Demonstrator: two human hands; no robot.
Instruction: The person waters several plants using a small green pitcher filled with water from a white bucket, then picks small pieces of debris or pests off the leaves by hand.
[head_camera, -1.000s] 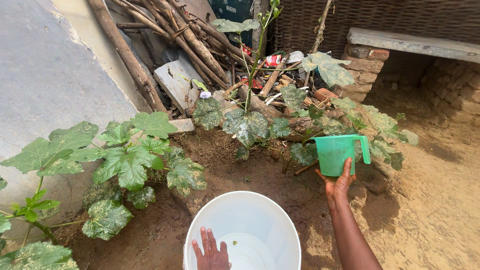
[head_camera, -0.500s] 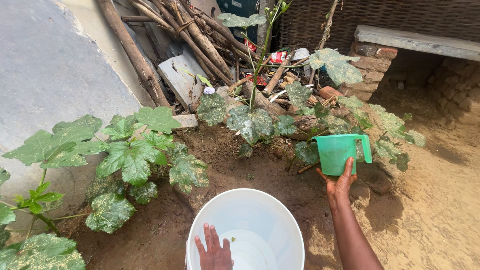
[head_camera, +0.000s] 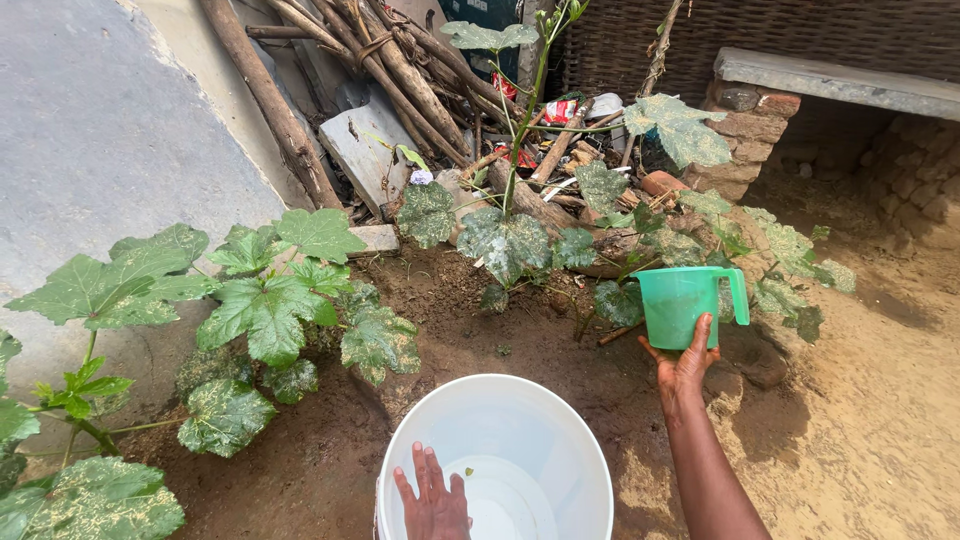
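Right hand (head_camera: 683, 365) grips a green plastic jug (head_camera: 685, 303) from below, over soil right of the white bucket (head_camera: 497, 455); left hand (head_camera: 433, 492) rests flat, fingers spread, inside the near bucket.

The green jug (head_camera: 682, 305) is smooth matt plastic; the white bucket (head_camera: 520, 425) is glossy plastic. Rough bark covers the wooden poles (head_camera: 275, 105). The soil (head_camera: 480, 320) is crumbly, damp-looking.

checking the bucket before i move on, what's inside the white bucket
Inside the white bucket the left hand rests against the inner wall, above shallow water with a small green speck floating. The lower part of the bottom is cut off by the picture's edge.
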